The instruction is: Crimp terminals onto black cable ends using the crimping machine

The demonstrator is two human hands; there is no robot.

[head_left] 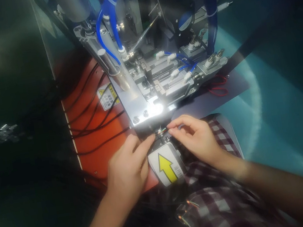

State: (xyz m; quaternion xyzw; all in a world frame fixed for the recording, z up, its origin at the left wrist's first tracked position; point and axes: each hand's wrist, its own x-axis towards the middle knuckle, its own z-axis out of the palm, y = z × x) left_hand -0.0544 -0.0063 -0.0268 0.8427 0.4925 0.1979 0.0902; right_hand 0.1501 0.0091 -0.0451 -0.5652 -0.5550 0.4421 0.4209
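Note:
My right hand (196,135) pinches the end of a few thin coloured wires (163,130) between thumb and fingertips, just in front of the machine (136,108). From the other side, my left hand (127,163) reaches in with its index finger at the wires' other end. Its fingers are closed together, and what they hold is too small and hidden to make out. Beneath the wires sits a small dark metal fixture (160,141). In front of that is a white rounded cover (167,164) with a yellow arrow pointing toward the machine.
Blue air hoses (116,27) and metal cylinders (174,83) rise behind my hands. Black cables (93,126) cross the orange base (97,137) at left, near a warning label (108,97). Loose wire pieces (184,219) lie by the checked cloth (212,203) below.

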